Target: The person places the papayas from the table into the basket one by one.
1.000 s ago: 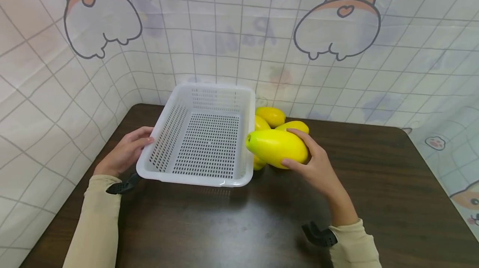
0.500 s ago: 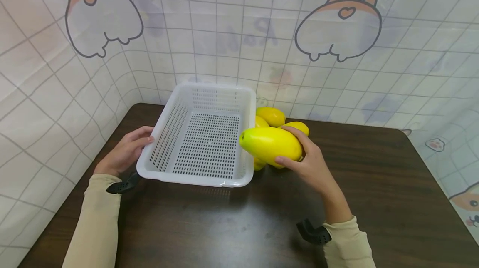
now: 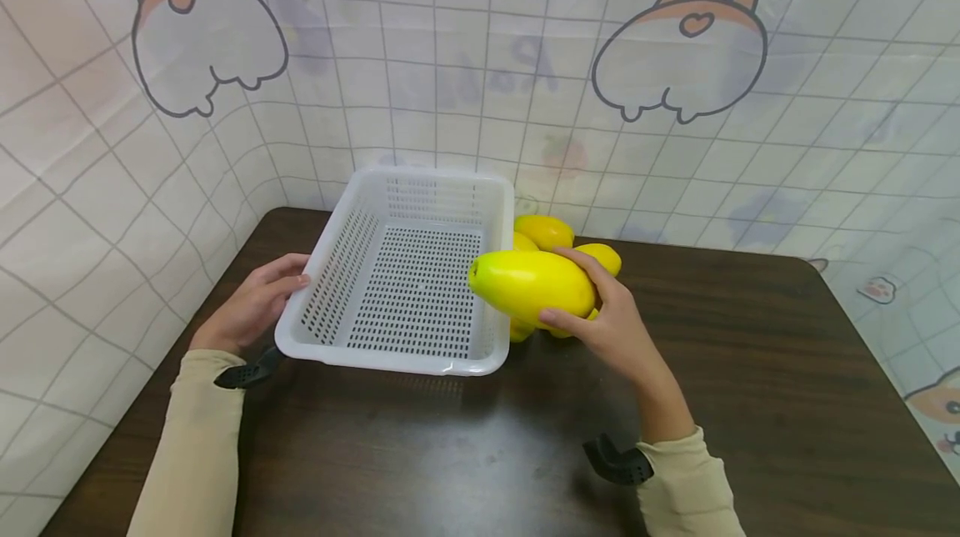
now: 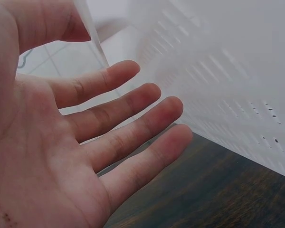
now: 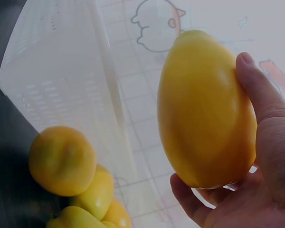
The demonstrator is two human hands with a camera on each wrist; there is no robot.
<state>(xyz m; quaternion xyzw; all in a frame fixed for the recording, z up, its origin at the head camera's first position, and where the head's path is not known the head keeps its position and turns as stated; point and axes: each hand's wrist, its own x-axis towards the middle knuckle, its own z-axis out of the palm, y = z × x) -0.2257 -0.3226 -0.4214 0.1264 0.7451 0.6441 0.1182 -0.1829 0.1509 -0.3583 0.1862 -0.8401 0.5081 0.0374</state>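
My right hand grips a large yellow papaya by its right end, thumb on the near side and fingers behind. The papaya's greenish tip points left, over the right rim of a white perforated plastic basket. In the right wrist view the papaya is held above other yellow fruit. My left hand holds the basket's left rim. In the left wrist view its thumb crosses the rim while the fairly straight fingers lie along the outer wall. Nothing lies inside the basket.
Several yellow fruits sit against the basket's right side, partly hidden by the held papaya. Everything stands on a dark wooden table. A white gridded curtain with cartoon animals hangs behind and at both sides.
My right hand has moved left and slightly up with the papaya, bringing its tip over the basket's right rim. The left hand and the basket have stayed in place.
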